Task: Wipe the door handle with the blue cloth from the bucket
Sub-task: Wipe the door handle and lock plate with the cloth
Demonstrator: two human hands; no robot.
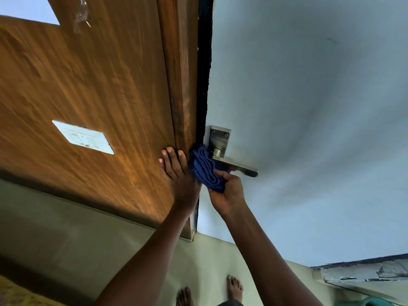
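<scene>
The right hand point(227, 191) is closed around the bunched blue cloth point(206, 168), pressing it against the door handle point(238, 167) where lever meets spindle. That cloth looks soft and light, easy to wrap round the lever; the metal looks rigid and slick, so I'd grip the cloth's bulk firmly. The left hand point(178, 173) lies open and flat on the wooden door edge point(183, 96), bracing. A white plate point(82, 136) sits well clear; nothing blocks the lever.

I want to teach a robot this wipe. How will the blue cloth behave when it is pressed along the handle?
Probably floppy: the blue cloth bunches in soft folds in the right hand. It likely moulds around the door handle rather than sliding as a pad. Loose ends may droop or snag near the door edge.
</scene>
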